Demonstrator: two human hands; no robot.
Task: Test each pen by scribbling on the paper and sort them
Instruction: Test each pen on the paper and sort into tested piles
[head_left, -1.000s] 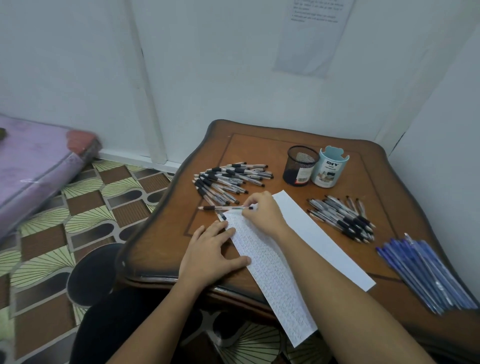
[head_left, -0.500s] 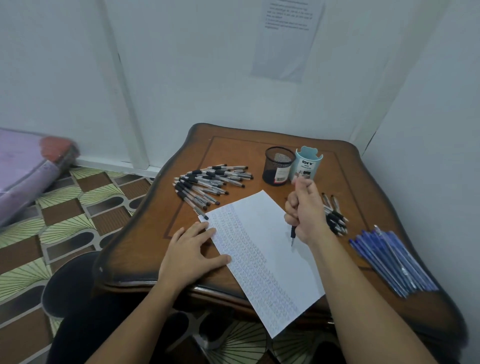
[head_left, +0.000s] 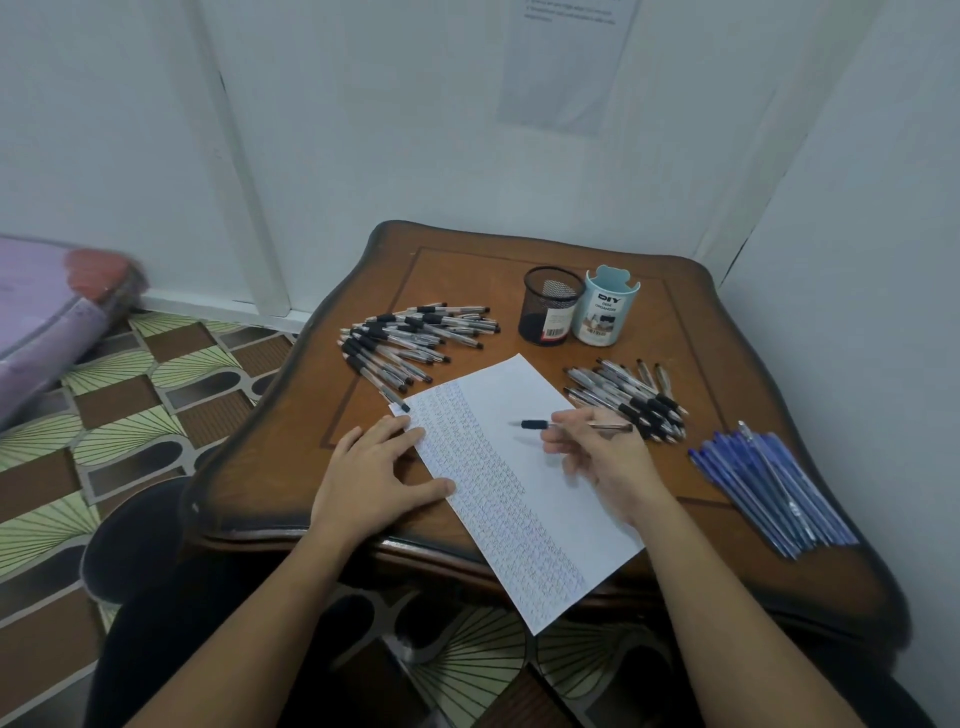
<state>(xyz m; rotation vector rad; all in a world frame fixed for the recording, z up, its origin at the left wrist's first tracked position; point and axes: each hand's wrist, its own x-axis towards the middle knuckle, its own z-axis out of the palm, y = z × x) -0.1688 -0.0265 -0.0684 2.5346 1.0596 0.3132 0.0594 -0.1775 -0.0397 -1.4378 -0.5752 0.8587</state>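
A white sheet of paper (head_left: 524, 415) lies slanted on the wooden table (head_left: 467, 270), its left half covered in small scribbles. My left hand (head_left: 374, 478) lies flat on the paper's left edge, fingers spread. My right hand (head_left: 602, 457) holds a clear pen with a black grip (head_left: 535, 424) level above the paper's blank right part, black end pointing left. A pile of black-grip pens (head_left: 415, 338) lies at the table's left, and a smaller pile of the same pens (head_left: 628, 397) lies just right of my right hand. Blue pens (head_left: 769, 483) lie at the right edge.
A black mesh cup (head_left: 550, 306) and a light blue "DIY" holder (head_left: 605, 306) stand side by side behind the paper. White walls close in behind and on the right. A patterned floor and a purple mattress (head_left: 47, 312) are on the left.
My right hand took a pen from the left pile, carried it right across the paper, and now holds it level over the blank part. The left hand stayed on the paper.
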